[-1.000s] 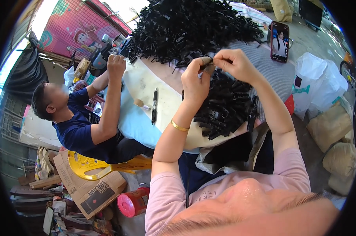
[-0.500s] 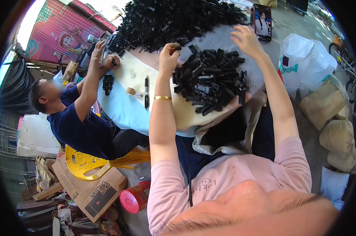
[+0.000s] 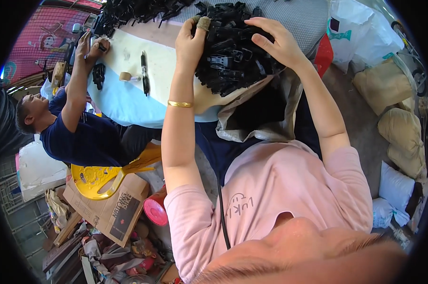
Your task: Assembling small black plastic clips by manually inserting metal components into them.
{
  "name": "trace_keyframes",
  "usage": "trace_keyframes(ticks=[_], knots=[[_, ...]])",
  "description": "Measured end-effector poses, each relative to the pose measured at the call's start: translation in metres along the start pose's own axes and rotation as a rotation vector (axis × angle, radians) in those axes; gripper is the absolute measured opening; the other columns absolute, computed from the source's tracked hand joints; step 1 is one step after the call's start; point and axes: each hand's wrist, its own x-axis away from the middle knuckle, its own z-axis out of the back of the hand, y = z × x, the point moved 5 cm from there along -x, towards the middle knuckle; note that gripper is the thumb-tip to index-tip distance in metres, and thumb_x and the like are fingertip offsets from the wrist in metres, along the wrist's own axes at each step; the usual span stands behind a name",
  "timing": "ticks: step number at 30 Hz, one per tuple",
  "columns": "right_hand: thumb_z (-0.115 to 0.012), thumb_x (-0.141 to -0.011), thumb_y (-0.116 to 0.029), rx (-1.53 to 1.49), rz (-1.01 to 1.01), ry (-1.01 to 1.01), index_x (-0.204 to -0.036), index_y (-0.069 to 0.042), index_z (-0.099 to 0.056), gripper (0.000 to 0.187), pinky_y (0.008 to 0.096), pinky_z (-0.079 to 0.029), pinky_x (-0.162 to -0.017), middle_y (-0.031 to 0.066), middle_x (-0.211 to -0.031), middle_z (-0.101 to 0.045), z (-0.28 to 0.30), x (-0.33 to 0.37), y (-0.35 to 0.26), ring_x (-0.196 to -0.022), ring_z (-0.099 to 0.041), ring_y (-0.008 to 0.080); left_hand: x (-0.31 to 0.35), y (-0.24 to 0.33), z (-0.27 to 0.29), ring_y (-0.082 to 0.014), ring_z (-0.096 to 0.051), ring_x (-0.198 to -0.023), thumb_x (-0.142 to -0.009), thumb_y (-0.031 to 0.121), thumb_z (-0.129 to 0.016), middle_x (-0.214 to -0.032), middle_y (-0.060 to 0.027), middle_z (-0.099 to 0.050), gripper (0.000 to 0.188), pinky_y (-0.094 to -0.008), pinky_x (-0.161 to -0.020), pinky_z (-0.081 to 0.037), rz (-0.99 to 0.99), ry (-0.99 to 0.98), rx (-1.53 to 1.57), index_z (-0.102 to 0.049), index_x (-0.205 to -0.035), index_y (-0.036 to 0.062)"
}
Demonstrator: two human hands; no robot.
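A heap of small black plastic pieces [image 3: 233, 54] lies near the table's front edge. My left hand [image 3: 190, 45] is at its left side, fingers curled, a brownish wrap round one digit; what sits in that grip is lost among the dark pieces. On the heap's right side my right hand [image 3: 282, 47] rests with fingers spread and nothing visibly held. Below the heap, an open sack [image 3: 228, 128] with a dark inside hangs at my lap.
A larger black pile [image 3: 138, 9] lies farther back. On the cloth-covered table [image 3: 133, 106] are a pen [image 3: 144, 75], a tape roll [image 3: 124, 76] and a small black bunch [image 3: 98, 75]. A co-worker [image 3: 76, 132] sits at left. White bags [image 3: 360, 33] stand at right.
My view has tilted, so the table sits higher and the phone is out of view. My right hand has come from beyond the heap down onto its right side. The left stays beside it.
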Motion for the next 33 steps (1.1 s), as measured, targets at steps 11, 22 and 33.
trace_keyframes(ticks=[11,22,33], knots=[[-0.057,-0.083,-0.036,-0.231,0.039,0.132,-0.104,-0.008,-0.061,0.035,0.0331,-0.038,-0.091,0.0091,-0.112,-0.058,0.018,0.036,-0.019,-0.107,-0.051,0.0244,0.066,0.043,-0.008,-0.0279,-0.056,-0.082,-0.08,0.024,-0.063,-0.091,-0.0148,-0.059,0.029,-0.0322,-0.074,-0.044,-0.143,0.192,-0.007,-0.057,-0.088,-0.0039],[-0.058,-0.082,-0.027,-0.147,0.134,0.082,-0.106,-0.001,-0.056,0.036,0.0377,-0.037,-0.092,0.0148,-0.118,-0.051,0.027,0.068,-0.054,-0.11,-0.048,0.0319,0.122,0.084,-0.029,-0.033,-0.055,-0.09,-0.068,0.016,-0.069,-0.098,-0.0179,-0.058,0.027,-0.0383,-0.083,-0.042,-0.316,0.115,0.035,-0.058,-0.086,-0.0007],[-0.06,-0.075,-0.018,-0.254,0.186,-0.071,-0.088,-0.001,-0.061,0.021,0.0379,-0.044,-0.083,0.0136,-0.1,-0.061,0.045,0.1,-0.069,-0.098,-0.054,0.0322,0.173,0.1,-0.05,-0.0331,-0.058,-0.088,-0.068,0.018,-0.07,-0.097,-0.0178,-0.058,0.025,-0.0395,-0.079,-0.048,-0.728,-0.264,0.11,-0.059,-0.082,-0.0011]])
